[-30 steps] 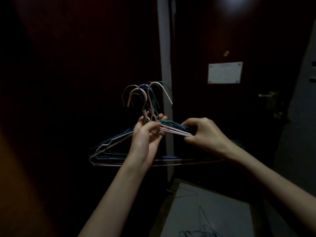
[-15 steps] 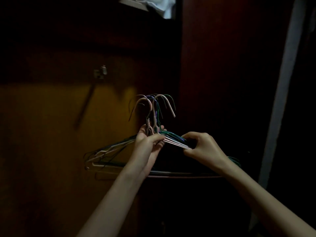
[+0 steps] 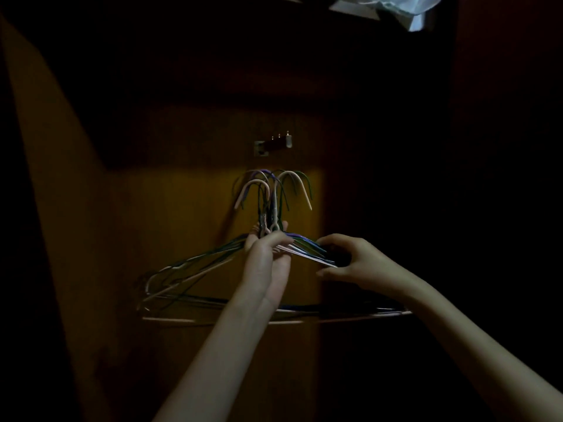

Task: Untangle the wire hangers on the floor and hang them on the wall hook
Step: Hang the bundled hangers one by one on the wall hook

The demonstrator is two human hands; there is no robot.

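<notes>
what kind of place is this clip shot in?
Likely a dim home interior, perhaps a closet corner: wood-panelled wall with a mounted wall hook, pale cloth overhead, and a bundle of wire hangers held up.

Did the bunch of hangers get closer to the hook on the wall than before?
Yes. The hangers have come over to sit right below the wall hook, in the left hand and right hand. Earlier they were off to its right.

The wire hangers (image 3: 274, 190) are showing pink, cream, purple, blue and dark green coatings, all plain. The wall (image 3: 182, 223) behind them is appearing orange-brown where lit and dark red-brown in shadow. The wall hook (image 3: 274, 144) is reading brown with pale metal ends. The cloth (image 3: 405, 10) at top is showing pale blue-white.
</notes>
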